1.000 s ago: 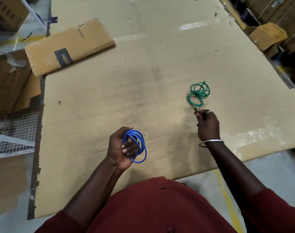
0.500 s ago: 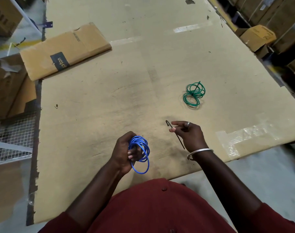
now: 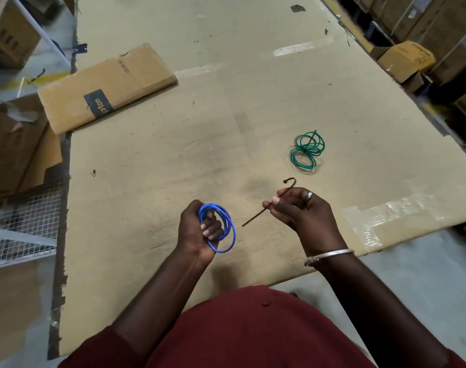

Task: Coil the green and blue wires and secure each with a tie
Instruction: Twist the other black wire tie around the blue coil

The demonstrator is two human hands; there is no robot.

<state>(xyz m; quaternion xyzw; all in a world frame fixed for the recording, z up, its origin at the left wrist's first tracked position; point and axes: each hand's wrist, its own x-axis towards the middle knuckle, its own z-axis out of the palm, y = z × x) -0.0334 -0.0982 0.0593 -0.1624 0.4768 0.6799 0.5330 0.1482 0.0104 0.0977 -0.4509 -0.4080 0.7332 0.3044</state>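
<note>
My left hand point(image 3: 197, 229) is closed around a coil of blue wire point(image 3: 228, 227), held just above the cardboard-covered table point(image 3: 173, 160). To its right, my right hand point(image 3: 302, 211) pinches a thin dark tie point(image 3: 263, 208) between thumb and fingers; the tie has a hooked upper end and its lower end points toward the blue coil. The green wire point(image 3: 307, 151) lies coiled on the table beyond my right hand, with a dark tie around its middle.
A flattened cardboard box point(image 3: 107, 86) lies at the table's far left. Cardboard boxes point(image 3: 404, 59) stand along the right side. A wire mesh rack point(image 3: 22, 219) sits left of the table. The table's near edge runs just below my hands.
My right hand picked the dark tie up from beside the green coil and carried it back toward the blue coil. My left hand kept its hold on the blue wire.
</note>
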